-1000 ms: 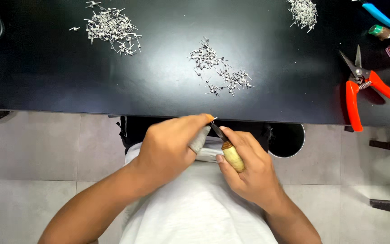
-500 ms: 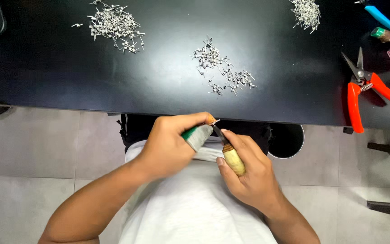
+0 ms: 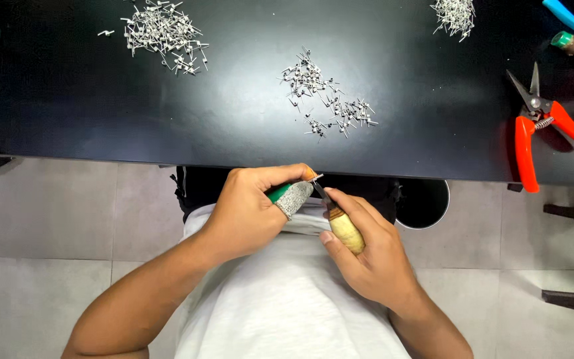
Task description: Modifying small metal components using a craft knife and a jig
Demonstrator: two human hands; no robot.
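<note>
Hands [image 3: 307,219] unmoved, knife [image 3: 340,223] raised slightly.

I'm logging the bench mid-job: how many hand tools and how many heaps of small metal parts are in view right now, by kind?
Heaps of small metal parts on the black table: 3, at left, centre and top right
Red-handled snips: 1
Blue-handled tool, partly cut off: 1
Wooden-handled knife in the right hand: 1
Total: 6
</note>
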